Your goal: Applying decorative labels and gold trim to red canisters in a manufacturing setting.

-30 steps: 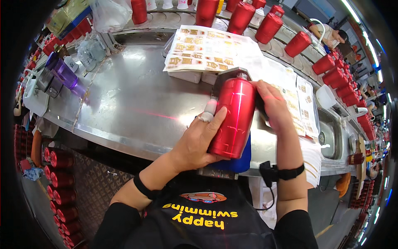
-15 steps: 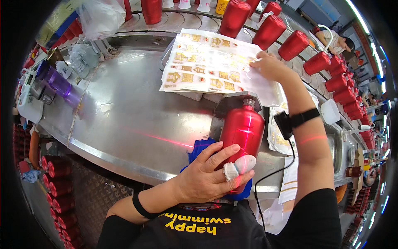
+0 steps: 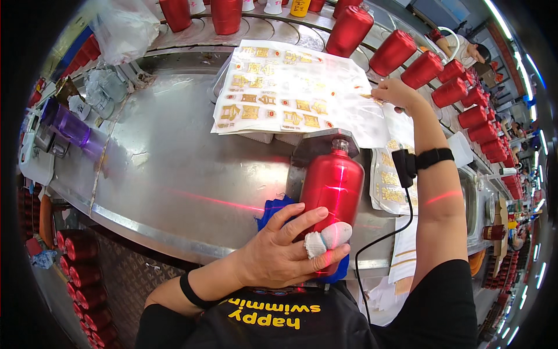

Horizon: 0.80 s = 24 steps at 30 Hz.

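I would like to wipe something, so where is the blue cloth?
In the head view, the blue cloth is below centre, showing on both sides of the red bottle, by the left hand.

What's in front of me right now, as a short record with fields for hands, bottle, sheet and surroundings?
left hand: laid over the lower part of the red bottle
right hand: fingertips at the right side of the printed sheet; exact grip unclear
bottle: bare neck pointing away from you, next to a dark holder
sheet: white, gold designs
cloth: blue, partly hidden by bottle and hand
beyond: more red bottles
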Each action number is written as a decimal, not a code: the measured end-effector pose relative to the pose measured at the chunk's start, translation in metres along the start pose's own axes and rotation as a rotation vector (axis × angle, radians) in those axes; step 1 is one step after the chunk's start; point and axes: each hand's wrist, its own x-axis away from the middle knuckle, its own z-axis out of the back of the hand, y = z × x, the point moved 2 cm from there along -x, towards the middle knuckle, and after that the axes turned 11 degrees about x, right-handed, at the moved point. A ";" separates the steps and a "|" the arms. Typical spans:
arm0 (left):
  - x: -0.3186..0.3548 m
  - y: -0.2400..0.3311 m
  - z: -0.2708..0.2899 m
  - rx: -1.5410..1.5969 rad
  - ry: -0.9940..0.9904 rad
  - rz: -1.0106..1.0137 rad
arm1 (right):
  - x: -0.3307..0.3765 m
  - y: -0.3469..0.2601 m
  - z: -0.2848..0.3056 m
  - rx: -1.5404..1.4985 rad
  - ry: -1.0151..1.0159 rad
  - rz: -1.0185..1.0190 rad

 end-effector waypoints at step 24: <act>-0.120 0.015 0.020 -0.166 0.215 0.060 | 0.262 -0.050 0.018 -0.209 0.725 0.878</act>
